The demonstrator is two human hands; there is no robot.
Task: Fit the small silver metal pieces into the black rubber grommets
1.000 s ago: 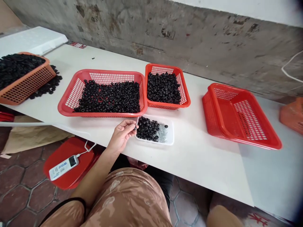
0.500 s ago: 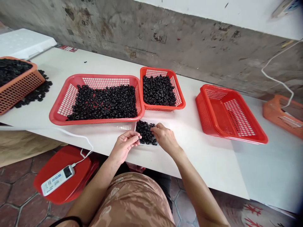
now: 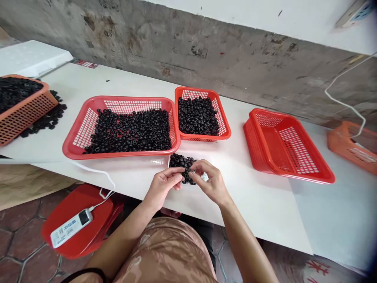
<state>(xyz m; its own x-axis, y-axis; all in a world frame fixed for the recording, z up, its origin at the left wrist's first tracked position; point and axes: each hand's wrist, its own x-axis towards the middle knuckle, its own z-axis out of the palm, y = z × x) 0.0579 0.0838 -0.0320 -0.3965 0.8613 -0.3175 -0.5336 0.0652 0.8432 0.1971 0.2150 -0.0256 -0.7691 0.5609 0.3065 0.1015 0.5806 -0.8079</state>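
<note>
Both of my hands meet above a small clear tray of black ring-shaped parts (image 3: 178, 160) at the table's front edge. My left hand (image 3: 165, 182) is pinched at the fingertips, close to a small black part. From the other side my right hand (image 3: 210, 181) pinches at the same spot. The black piece between them blends with the parts below, so its exact shape is unclear. Just behind stand a wide red basket (image 3: 118, 156) and a smaller red basket (image 3: 203, 137), each holding many black rings.
At right is a red basket (image 3: 294, 153) with nothing in it, beside an orange basket (image 3: 350, 145). On the left, another orange basket (image 3: 29, 114) is heaped with black pieces, some spilled on the table. A white power bank (image 3: 71, 228) with a cable lies on a red stool (image 3: 85, 243).
My hands have come together over the tray; the left moved right, and the right turned inward so its fingertips meet the left's. The view has tilted slightly.
</note>
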